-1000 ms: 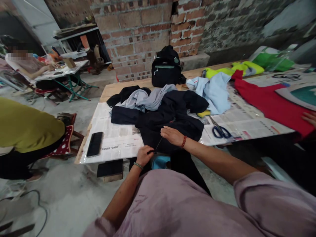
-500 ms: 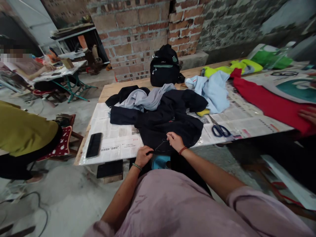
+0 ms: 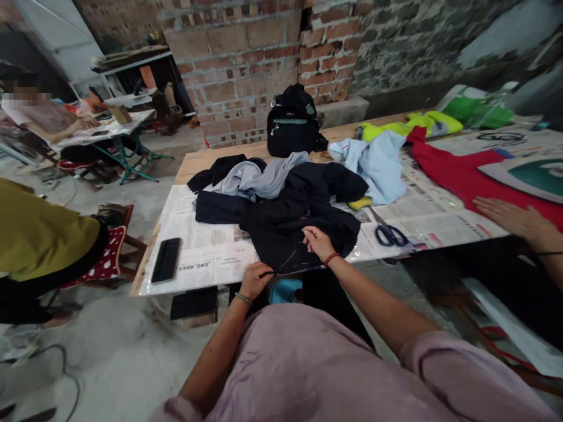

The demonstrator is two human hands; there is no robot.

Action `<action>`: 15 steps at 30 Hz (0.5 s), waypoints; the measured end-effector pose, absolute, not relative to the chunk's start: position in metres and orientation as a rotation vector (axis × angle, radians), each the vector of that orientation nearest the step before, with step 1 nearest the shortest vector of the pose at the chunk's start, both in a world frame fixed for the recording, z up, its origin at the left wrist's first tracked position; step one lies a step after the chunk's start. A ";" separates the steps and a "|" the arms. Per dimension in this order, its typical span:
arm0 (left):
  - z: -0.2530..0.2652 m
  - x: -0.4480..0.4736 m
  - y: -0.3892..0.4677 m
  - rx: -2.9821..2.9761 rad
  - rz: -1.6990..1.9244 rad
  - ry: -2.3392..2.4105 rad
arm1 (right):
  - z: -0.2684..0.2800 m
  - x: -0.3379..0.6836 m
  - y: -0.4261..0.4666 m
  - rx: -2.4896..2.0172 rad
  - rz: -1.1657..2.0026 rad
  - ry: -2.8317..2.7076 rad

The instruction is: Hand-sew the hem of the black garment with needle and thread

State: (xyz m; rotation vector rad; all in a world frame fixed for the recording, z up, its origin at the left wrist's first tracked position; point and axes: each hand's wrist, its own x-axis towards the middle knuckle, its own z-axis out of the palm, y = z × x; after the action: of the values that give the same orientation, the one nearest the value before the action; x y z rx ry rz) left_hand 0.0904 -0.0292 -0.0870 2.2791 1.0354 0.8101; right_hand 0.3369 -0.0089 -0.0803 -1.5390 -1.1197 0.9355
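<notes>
A dark garment (image 3: 303,202) lies bunched at the table's front edge, its near hem stretched between my hands. My left hand (image 3: 255,280) is closed on the left end of that hem, thumb and fingers pinched together. Above the fabric, my right hand (image 3: 317,243) pinches a pale thread (image 3: 291,255) that slants up from the hem to its fingertips. Whether a needle is between those fingers is too small to tell. Light stitches run along the hem. Blue-handled scissors (image 3: 390,234) lie to the right of the garment, blades pointing away from me.
A phone (image 3: 166,259) rests on the newspaper-covered table (image 3: 193,234) at left. Behind the garment stand a black backpack (image 3: 294,123) and a light blue cloth (image 3: 382,167). At right, a co-worker's hand (image 3: 514,220) lies on red cloth (image 3: 457,170) beside an iron (image 3: 528,176).
My right hand has lifted slightly, moving a little right, and the thread has gone from curled to straighter. The co-worker's hand has come further in over the red cloth. My left hand keeps its place.
</notes>
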 end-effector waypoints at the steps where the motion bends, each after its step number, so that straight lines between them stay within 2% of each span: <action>1: -0.088 0.090 -0.029 2.288 0.812 1.035 | -0.075 0.332 -0.013 -1.530 0.943 -1.200; 7: -0.090 0.090 -0.029 2.354 0.775 1.052 | -0.058 0.294 -0.036 -1.297 0.843 -1.969; 15: -0.093 0.089 -0.028 2.475 0.673 1.069 | -0.072 0.290 -0.039 -1.306 0.668 -2.219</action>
State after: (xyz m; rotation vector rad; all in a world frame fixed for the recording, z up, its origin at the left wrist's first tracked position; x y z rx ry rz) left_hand 0.0888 -0.0279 -0.0928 2.4746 1.0694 0.6732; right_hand 0.2898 -0.0389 -0.0717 -1.3056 -2.2189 0.6676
